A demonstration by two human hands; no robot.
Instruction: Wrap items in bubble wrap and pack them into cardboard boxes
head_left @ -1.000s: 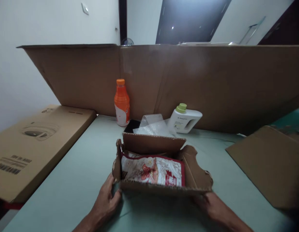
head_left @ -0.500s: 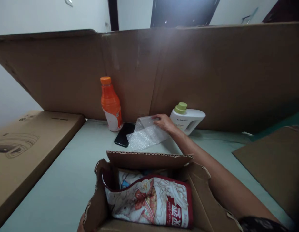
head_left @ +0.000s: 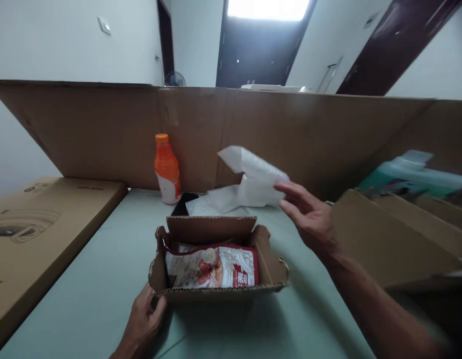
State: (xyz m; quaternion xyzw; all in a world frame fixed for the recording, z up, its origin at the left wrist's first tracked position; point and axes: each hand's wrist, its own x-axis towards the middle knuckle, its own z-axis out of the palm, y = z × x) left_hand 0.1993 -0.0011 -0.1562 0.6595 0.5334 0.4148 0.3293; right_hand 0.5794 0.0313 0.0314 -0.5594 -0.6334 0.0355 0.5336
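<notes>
Pale green tabletop (head_left: 84, 299) fills the lower view, backed by a tall brown cardboard sheet (head_left: 103, 134) standing upright across the far side, with white walls and a dark doorway (head_left: 260, 55) behind it.

At nine o'clock lies a long flat brown cardboard carton (head_left: 40, 234) printed with a round line drawing. At about eleven o'clock an orange plastic bottle with an orange cap (head_left: 166, 169) stands upright against the cardboard sheet, and a black phone (head_left: 182, 204) lies flat just beside its base.

At seven o'clock the left hand (head_left: 143, 321) grips the near left corner of a small open brown corrugated box (head_left: 268, 259), fingers closed on the corner with the thumb against the front wall. The box rests on the tabletop at the centre, flaps standing up, and holds a white and red printed packet (head_left: 212, 267) lying on its side.

Beyond the box, a sheet of clear bubble wrap (head_left: 253, 174) rises from the table near twelve o'clock. The right hand (head_left: 309, 219), at two o'clock, holds the wrap's raised end, fingers spread and loosely extended with the tips touching the wrap; how firmly they pinch it I cannot tell.

At three o'clock sits a folded brown cardboard flap (head_left: 384, 239), with a blurred teal packet (head_left: 402, 174) behind it.
</notes>
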